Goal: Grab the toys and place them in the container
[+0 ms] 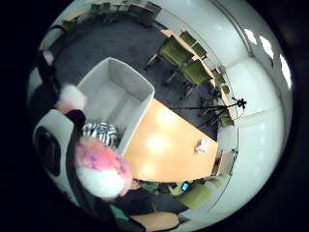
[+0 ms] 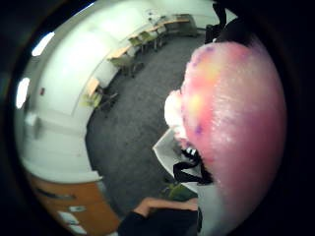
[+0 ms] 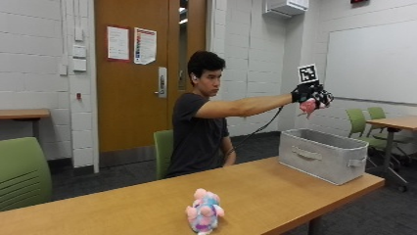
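Outside view faces across the table (image 3: 273, 191); palm views overlook the container (image 1: 116, 92).

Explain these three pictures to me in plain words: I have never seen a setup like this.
No machine here: a person sits at a wooden table wearing a black glove on the right hand. The outside view shows the whole scene from beside the table. The two round pictures come from small cameras on that hand's palm. The raised hand grips a pink plush toy, its fingers curled round it, above a grey fabric container that stands on the table. The toy fills the thumb-side view. A zebra-striped toy already lies in the container. Another pastel plush toy stands on the table.
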`<state>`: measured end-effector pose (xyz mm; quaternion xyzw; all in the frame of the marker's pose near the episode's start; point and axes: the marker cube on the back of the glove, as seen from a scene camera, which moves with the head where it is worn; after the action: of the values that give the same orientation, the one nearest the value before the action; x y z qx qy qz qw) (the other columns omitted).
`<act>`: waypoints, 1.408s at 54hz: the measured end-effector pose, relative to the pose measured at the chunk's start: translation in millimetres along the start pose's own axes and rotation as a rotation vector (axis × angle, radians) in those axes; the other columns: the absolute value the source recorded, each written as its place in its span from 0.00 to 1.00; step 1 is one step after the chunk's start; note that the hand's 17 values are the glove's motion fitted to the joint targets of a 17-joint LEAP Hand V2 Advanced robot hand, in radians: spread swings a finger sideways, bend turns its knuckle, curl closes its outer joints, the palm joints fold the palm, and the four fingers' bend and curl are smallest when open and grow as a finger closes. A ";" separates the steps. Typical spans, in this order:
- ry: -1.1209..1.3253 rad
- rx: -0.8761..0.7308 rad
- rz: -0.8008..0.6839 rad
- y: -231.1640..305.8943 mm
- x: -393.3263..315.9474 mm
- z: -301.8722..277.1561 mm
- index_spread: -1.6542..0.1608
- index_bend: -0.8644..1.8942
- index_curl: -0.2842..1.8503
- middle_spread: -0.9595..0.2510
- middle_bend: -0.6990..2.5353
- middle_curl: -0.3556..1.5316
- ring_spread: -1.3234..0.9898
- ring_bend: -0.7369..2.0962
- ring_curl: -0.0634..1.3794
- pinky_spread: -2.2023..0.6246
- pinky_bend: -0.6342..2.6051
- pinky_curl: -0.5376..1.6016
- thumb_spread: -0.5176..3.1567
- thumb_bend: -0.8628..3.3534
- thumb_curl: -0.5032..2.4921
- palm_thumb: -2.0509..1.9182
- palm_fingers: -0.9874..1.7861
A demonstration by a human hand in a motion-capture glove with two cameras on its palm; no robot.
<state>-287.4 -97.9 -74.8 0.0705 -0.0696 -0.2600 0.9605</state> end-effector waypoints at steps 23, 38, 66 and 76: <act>0.036 -0.258 0.023 4.2 28.3 33.1 0.71 0.35 0.15 0.59 0.25 0.51 0.45 0.60 0.36 0.67 0.62 0.49 0.40 0.17 0.35 0.50 0.34; 0.088 -0.175 -0.005 23.4 -11.3 26.4 0.72 0.37 0.18 0.70 0.26 0.44 0.50 0.56 0.27 0.72 0.64 0.45 0.40 0.18 0.29 0.49 0.34; 0.224 -0.111 0.460 159.6 319.3 -26.9 0.71 0.38 0.25 0.69 0.27 0.42 0.50 0.48 0.22 0.75 0.57 0.41 0.41 0.18 0.24 0.49 0.35; 0.248 -0.099 0.541 215.0 406.2 -42.0 0.71 0.38 0.26 0.68 0.28 0.41 0.49 0.46 0.21 0.75 0.54 0.40 0.41 0.18 0.23 0.49 0.35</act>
<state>172.4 -116.8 -39.6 0.0336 0.0449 0.0126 0.9983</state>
